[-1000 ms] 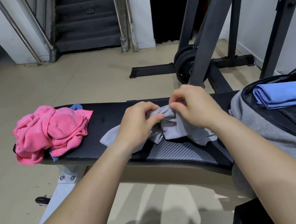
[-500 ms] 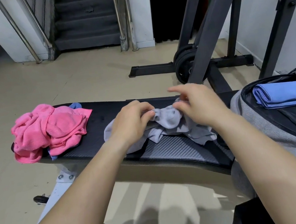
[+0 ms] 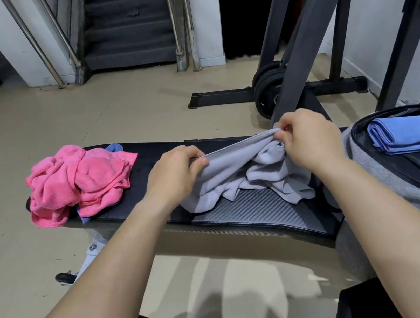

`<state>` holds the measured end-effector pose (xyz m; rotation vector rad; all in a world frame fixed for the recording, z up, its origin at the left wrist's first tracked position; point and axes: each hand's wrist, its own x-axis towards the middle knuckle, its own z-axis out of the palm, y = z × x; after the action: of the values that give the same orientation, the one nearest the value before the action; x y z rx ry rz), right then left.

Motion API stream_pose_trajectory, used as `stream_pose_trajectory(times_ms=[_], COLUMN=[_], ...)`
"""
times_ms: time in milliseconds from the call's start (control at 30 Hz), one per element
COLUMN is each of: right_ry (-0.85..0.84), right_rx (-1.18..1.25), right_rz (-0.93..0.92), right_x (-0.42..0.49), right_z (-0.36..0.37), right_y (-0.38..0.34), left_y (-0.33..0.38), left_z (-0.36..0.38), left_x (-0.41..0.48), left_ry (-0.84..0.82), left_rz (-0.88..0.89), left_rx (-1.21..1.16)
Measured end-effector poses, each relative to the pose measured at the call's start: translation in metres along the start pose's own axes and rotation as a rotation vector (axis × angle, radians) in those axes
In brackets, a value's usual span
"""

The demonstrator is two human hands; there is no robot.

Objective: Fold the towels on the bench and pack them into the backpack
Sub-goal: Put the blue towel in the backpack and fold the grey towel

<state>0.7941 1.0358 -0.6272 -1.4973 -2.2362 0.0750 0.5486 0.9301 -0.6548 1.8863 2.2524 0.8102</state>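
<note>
A crumpled grey towel (image 3: 249, 177) lies on the middle of the black bench (image 3: 260, 208). My left hand (image 3: 178, 171) pinches its top edge at the left, and my right hand (image 3: 309, 141) pinches the same edge at the right, so the hem runs taut between them. A heap of pink towels (image 3: 79, 183) sits at the bench's left end, with a bit of blue cloth (image 3: 114, 147) showing behind it. At the right, the grey backpack (image 3: 387, 186) lies open with a folded blue towel (image 3: 412, 135) inside.
A dark steel rack (image 3: 321, 33) with weight plates (image 3: 267, 93) stands behind the bench at the right. Stairs with metal railings (image 3: 126, 27) rise at the back. Beige floor (image 3: 87, 111) surrounds the bench.
My hands have moved apart along the grey towel's edge and lifted it, stretching the hem taut; before, they were bunched close together on the crumpled cloth.
</note>
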Motion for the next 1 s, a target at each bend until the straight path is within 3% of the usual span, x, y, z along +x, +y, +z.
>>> stream_pose_trajectory(times_ms=[333,467,667,800,900,1000], right_ry=[0.014,-0.041,-0.249,-0.320,-0.299,-0.257], right_rx=[0.014,0.173,0.593,0.718,0.681,0.463], right_rz=[0.103,0.146,-0.107,-0.167,-0.166,-0.151], right_x=[0.003,0.003,-0.008,-0.016,-0.017,-0.013], right_z=[0.006,0.006,0.002,0.000,-0.001,-0.001], right_y=[0.006,0.005,-0.032,-0.043,-0.038,-0.019], left_y=[-0.033,-0.031,0.020,0.039,0.041,0.033], left_z=[-0.024,-0.029,-0.005,0.006,0.011,0.010], left_x=[-0.006,-0.008,-0.011,-0.007,-0.002,0.005], left_ry=[0.101,0.118,0.044,-0.116,-0.091,-0.016], left_rz=[-0.158,-0.148,-0.050,0.017,-0.004,-0.072], left_rx=[0.054,-0.108,-0.317,-0.385,-0.275,-0.159])
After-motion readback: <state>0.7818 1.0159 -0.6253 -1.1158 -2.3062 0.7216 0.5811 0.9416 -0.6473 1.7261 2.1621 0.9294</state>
